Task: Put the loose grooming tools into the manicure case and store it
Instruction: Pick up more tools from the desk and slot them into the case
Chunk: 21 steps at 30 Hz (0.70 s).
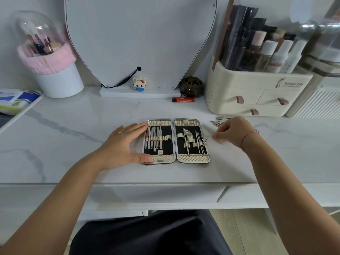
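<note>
left hand [121,144] spread flat on the desk [73,135], bracing the left edge of the open manicure case [193,158] at frame centre; right hand [233,131] pinches a thin blurred tool [209,134] beside its right edge, loose tools [219,120] just above.

We've just got the one view: a head cam looking forward and down, close above the open manicure case [176,141], heart-shaped mirror [139,39] behind it, wide angle bending the edges.
</note>
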Motion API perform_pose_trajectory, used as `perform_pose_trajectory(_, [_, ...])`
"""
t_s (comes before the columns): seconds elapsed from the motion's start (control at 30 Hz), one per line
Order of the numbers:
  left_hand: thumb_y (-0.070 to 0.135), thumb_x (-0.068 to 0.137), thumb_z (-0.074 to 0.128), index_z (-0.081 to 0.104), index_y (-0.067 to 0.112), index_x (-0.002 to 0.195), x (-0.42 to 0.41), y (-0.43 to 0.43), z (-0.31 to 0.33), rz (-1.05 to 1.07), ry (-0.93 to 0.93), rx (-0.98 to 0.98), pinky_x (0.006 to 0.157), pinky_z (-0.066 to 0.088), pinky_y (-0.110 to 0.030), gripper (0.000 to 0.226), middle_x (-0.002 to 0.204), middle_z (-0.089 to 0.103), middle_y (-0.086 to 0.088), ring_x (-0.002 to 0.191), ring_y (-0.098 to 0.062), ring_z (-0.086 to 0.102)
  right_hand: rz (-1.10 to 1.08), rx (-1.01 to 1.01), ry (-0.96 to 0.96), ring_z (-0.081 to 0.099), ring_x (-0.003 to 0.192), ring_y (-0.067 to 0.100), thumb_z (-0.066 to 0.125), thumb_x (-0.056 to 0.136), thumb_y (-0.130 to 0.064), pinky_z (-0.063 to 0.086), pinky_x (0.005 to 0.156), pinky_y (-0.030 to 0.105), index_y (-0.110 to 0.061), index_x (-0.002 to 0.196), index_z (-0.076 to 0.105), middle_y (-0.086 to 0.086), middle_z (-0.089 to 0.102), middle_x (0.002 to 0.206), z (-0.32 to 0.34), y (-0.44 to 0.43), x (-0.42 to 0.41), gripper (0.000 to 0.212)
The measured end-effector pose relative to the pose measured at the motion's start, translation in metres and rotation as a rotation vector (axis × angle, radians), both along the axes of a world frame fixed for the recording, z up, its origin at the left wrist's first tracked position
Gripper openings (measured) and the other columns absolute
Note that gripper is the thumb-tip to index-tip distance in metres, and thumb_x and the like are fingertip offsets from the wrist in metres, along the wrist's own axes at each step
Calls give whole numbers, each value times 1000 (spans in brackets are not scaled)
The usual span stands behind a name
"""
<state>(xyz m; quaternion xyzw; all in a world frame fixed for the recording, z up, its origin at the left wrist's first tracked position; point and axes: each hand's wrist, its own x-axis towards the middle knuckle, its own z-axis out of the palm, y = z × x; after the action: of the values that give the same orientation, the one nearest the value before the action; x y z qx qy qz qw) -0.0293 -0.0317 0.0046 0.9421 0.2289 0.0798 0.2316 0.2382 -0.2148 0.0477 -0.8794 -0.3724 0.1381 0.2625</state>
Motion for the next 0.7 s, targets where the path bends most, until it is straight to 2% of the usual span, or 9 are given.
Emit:
perform_pose_trajectory(0.07, [97, 46, 38, 14, 33, 148, 0, 0, -1, 0, 0, -1, 114, -5, -26, 123, 152, 8, 24, 141, 3, 2, -6, 155, 138, 45, 47, 13, 75, 73, -9, 37, 49, 23, -13, 75, 64, 5, 59, 58, 0, 0, 3, 12])
perform_pose_trajectory(0.17, [97, 46, 39, 13, 33, 148, 0, 0, -1, 1, 1, -4, 113, -5, -26, 123, 152, 8, 24, 141, 3, 2, 60, 387, 431, 55, 46, 14, 70, 78, 0, 46, 46, 22, -7, 113, 53, 13, 63, 67, 4, 9, -6, 39])
perform_pose_trajectory(0.27, [97, 46, 39, 13, 32, 148, 0, 0, 0, 7, 1, -9, 114, -4, -28, 123, 151, 7, 24, 141, 2, 2, 172, 437, 517, 65, 54, 15, 66, 81, 1, 54, 53, 22, -8, 132, 42, 14, 66, 67, 5, 31, -24, 57])
perform_pose_trajectory(0.37, [96, 46, 40, 12, 34, 147, 0, 0, 0, 7, -1, -16, 115, -4, -30, 122, 151, 8, 24, 141, 1, 3, 253, 418, 538, 66, 61, 22, 66, 82, -1, 59, 60, 29, -11, 134, 40, 17, 68, 71, 2, 54, -34, 60])
perform_pose_trajectory(0.53, [96, 46, 39, 11, 36, 147, 1, 0, 0, 2, -1, -14, 116, -3, -32, 120, 152, 8, 23, 142, 0, 3, 265, 367, 452, 63, 58, 17, 67, 81, -2, 53, 52, 20, -11, 131, 44, 21, 69, 79, 0, 71, -34, 56])
perform_pose_trajectory(0.7, [97, 45, 39, 11, 38, 146, 0, 1, -1, -1, -1, -12, 115, -3, -30, 120, 150, 8, 25, 141, 1, 3, 265, 310, 388, 58, 57, 13, 68, 81, -7, 45, 46, 18, -14, 128, 45, 12, 71, 77, -4, 74, -32, 53])
